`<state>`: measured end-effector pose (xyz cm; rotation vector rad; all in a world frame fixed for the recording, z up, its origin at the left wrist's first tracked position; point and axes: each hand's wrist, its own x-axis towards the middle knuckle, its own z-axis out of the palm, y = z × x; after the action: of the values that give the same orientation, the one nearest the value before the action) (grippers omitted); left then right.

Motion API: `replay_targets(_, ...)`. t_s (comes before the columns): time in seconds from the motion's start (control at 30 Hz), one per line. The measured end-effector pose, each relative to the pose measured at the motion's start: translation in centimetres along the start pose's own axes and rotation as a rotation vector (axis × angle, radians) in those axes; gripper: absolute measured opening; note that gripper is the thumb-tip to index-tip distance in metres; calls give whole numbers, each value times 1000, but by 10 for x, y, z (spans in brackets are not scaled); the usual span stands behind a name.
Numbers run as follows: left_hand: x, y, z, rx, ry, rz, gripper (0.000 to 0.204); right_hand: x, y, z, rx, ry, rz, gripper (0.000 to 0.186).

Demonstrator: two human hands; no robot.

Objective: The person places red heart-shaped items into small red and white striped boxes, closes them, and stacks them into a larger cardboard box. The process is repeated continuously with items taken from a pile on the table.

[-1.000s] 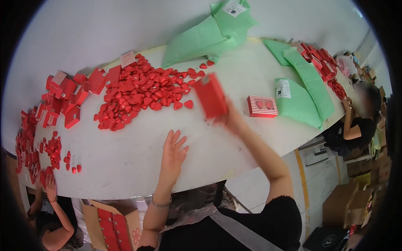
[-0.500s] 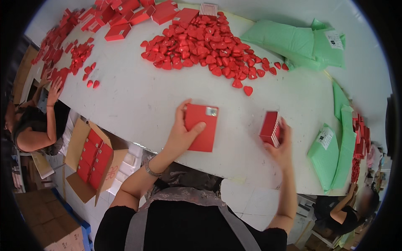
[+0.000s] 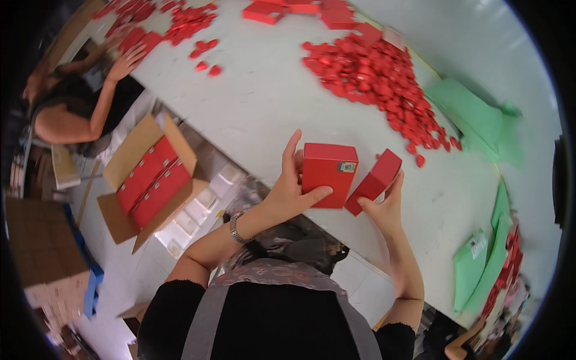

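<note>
My left hand [image 3: 298,185] grips a red box [image 3: 327,165] with a small silvery label near its upper corner, thumb across the front and fingers behind its left edge. Close beside it on the right, my right hand [image 3: 386,204] holds a second red box [image 3: 380,175], tilted with its narrow side showing. Its lower end comes near the first box; whether they touch I cannot tell. Both boxes are over the white table [image 3: 252,108]. Beyond them lies a heap of red heart-shaped pieces [image 3: 378,81].
An open carton [image 3: 191,148] filled with red boxes stands left, below the table edge. Green padded packages [image 3: 465,108] lie at the right. More red boxes [image 3: 264,12] sit at the far side. A co-worker's hand [image 3: 126,63] touches red pieces at left; another person is lower right.
My right hand has brought its box leftward, close beside the left hand's box, and turned it. The left hand's box is tipped so its top side shows. The whole view has rotated.
</note>
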<state>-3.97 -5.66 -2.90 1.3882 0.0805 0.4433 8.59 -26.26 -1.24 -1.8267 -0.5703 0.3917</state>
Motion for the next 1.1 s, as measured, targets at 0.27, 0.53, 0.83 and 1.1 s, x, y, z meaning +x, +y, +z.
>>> replay_targets(0.27, -97, 58, -231, -128, 649, -259, 47, 34, -72, 182, 541, -557, 363, 41)
replay_targets(0.53, -339, -55, -511, 6, 1050, -680, 40, 53, -63, 394, 453, -933, 565, 34)
replay_targets(0.83, -334, -114, -459, 1897, 926, -790, 58, 11, 83, 626, -368, -955, 145, 94)
replay_targets(1.1, -341, -122, -427, 1493, 1021, -666, 58, -66, 78, 670, -433, -1266, -168, 58)
